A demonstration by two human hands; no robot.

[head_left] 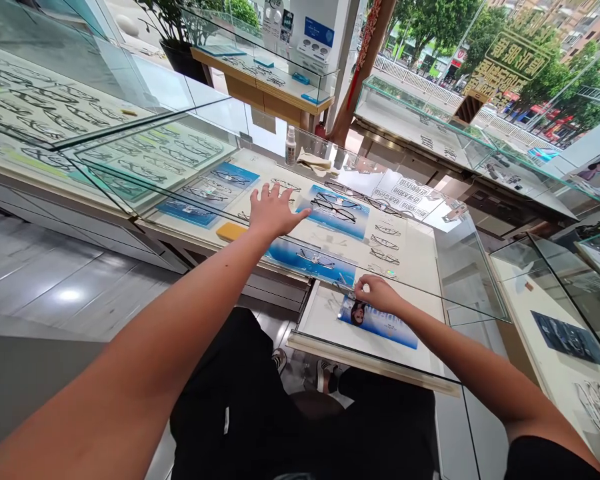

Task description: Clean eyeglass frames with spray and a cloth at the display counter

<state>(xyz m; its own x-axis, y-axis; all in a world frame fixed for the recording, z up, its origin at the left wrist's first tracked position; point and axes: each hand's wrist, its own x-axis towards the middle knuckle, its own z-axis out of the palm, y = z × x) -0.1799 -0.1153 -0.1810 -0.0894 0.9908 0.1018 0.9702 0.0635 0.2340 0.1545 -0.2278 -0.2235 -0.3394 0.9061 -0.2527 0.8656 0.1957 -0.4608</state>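
Note:
My left hand (pixel 274 212) is stretched out over the glass counter top with its fingers spread and nothing in it. Just right of its thumb, a dark-rimmed pair of eyeglasses (pixel 334 208) lies over a blue card (pixel 356 228). Lower down, my right hand (pixel 377 294) reaches over a pulled-out drawer (pixel 325 319), thumb and fingers pinched on a thin-framed pair of eyeglasses (pixel 346 288), partly hidden by the fingers. Below that hand in the drawer lies a blue printed card (pixel 380 327) with a portrait on it.
A spray bottle (pixel 291 145) and a folded beige cloth (pixel 314 163) stand at the counter's far edge. A yellow-orange block (pixel 231 231) is left of my left hand. Rows of eyeglasses (pixel 386 241) fill the display. Another glass showcase (pixel 545 293) borders the right side.

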